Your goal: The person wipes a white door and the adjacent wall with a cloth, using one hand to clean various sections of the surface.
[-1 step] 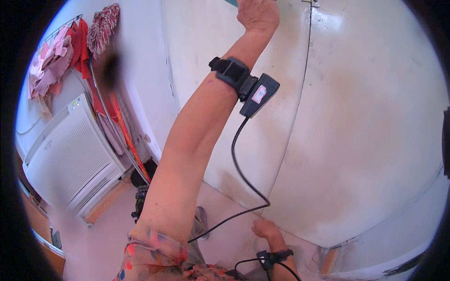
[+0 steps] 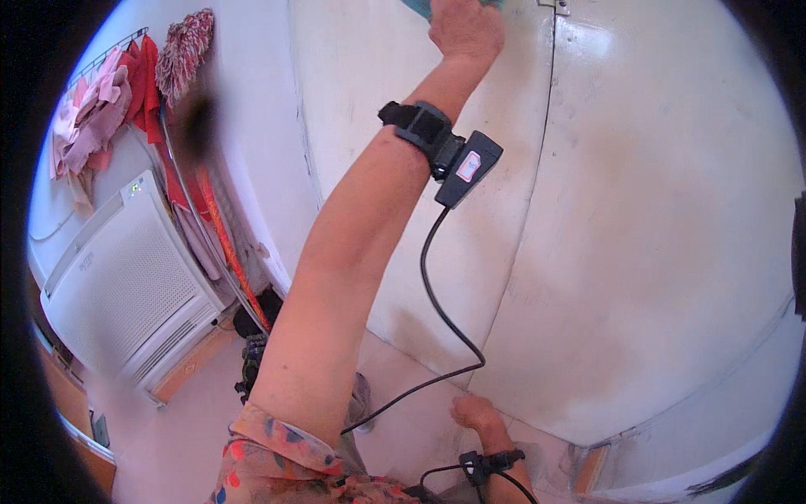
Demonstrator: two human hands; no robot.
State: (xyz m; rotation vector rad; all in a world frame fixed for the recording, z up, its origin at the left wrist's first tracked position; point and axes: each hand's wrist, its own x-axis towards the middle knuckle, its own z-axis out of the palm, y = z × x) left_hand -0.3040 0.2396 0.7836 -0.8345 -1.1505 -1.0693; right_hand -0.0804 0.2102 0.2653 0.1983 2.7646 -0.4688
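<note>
My left arm reaches up across the view, and my left hand (image 2: 467, 32) is at the top edge against a pale door panel (image 2: 378, 50). Its fingers are closed on a green cloth (image 2: 416, 6), of which only small parts show on either side of the hand. A black strap with a small device (image 2: 467, 168) and a cable sits on that forearm. Low on the right, my right hand (image 2: 476, 412) hangs in front of the panels' lower edge, its fingers curled in and nothing seen in them. Another strapped device (image 2: 483, 464) is on its wrist.
A second pale panel (image 2: 655, 218) with brownish smudges adjoins at the right, with a metal latch (image 2: 561, 7) at the top of the seam. At the left stand a white appliance (image 2: 134, 286), a mop (image 2: 185, 55) and hanging pink and red cloths (image 2: 96, 109).
My left hand has shifted slightly down in the picture, and more of the green cloth shows. My right hand has hardly moved.
</note>
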